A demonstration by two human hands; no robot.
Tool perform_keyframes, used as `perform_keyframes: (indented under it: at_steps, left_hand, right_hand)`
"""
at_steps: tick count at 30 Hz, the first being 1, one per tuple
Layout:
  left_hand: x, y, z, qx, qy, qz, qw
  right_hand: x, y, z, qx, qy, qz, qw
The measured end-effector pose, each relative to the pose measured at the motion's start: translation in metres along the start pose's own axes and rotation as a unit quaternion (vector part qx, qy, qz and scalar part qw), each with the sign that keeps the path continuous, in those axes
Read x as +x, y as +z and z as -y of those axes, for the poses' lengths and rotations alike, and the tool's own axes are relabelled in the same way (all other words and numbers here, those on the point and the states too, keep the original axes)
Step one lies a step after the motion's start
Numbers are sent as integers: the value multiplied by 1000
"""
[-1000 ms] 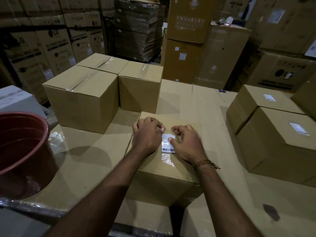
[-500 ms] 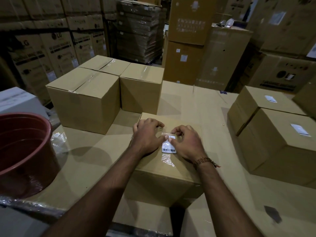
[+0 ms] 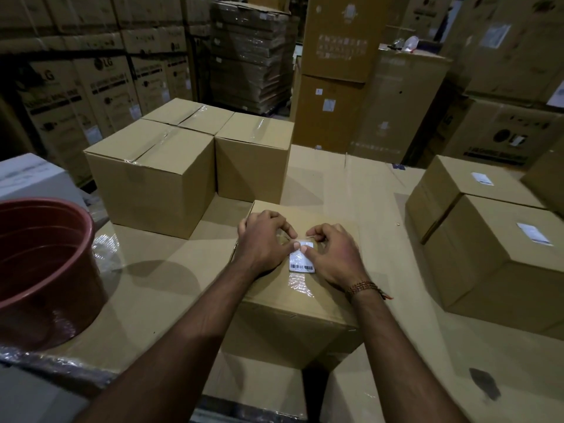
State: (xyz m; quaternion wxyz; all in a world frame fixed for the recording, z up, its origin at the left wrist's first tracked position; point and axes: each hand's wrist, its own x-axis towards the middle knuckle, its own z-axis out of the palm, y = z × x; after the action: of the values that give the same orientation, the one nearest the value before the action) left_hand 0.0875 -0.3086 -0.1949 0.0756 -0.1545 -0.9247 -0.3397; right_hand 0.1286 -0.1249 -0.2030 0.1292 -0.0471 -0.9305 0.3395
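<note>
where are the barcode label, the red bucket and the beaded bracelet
barcode label [image 3: 301,265], head view, on its barcode strip
red bucket [image 3: 39,254], head view, on its inner wall
beaded bracelet [image 3: 361,286], head view, on the beads at the wrist

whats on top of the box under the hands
A white barcode label over a clear tape strip on the box; left hand and right hand pinch its upper edge. The hands cover the label's top part.

White barcode label [image 3: 302,261], tan box [image 3: 293,312]
</note>
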Motion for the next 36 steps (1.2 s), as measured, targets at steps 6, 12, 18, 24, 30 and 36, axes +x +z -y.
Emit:
perform_keyframes:
  at_steps: [6, 12, 18, 24, 30, 36]
  left_hand:
    - [-1, 1, 2, 11, 2, -3, 1000]
    - [-1, 1, 3, 2, 4, -2, 1000]
    - [-3, 1, 3, -20, -8, -4, 1000]
    - [-1, 0, 6, -54, -14, -1, 998]
    - [2, -3, 5, -112, -22, -9, 993]
    - [0, -7, 4, -229, -73, 4, 971]
  right_hand:
    - [0, 1, -2, 2, -7, -8, 1000]
    - [-2, 2, -3, 17, -18, -18, 1000]
    - [-2, 0, -4, 53, -15, -10, 998]
    - [-3, -13, -3, 73, -6, 57, 996]
    - [-1, -22, -1, 21, -11, 99, 995]
    - [-3, -30, 2, 61, 19, 143, 988]
